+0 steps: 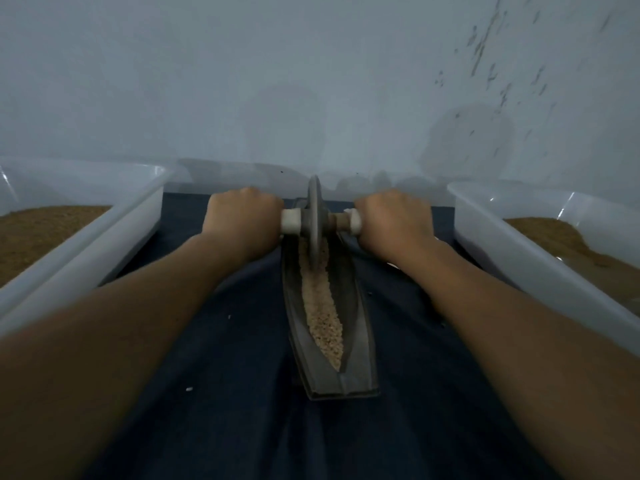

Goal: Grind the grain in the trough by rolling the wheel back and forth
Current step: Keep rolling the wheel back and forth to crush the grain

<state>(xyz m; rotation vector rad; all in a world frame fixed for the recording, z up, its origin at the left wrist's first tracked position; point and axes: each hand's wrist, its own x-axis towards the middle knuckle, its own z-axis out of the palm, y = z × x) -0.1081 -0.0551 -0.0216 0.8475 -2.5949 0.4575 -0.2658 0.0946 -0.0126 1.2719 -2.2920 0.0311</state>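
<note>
The grain [323, 313] is seen lying in a long pale strip down the middle of the trough [348, 381]. It looks rough and lumpy, so the grinding is judged to be begun but not finished, and more rolling is likely needed. The wheel [314, 216] is stood upright at the far end of the trough, on top of the grain. A bar [290, 221] is run through the wheel. One end is gripped tight by the left hand [242, 216] and the other by the right hand [393, 218], with fingers wrapped round it. The trough is set on a dark blue cloth [207, 358], where a few pale bits are scattered. Brown stuff is held in the left tub [104, 244] and the right tub [519, 261].
</note>
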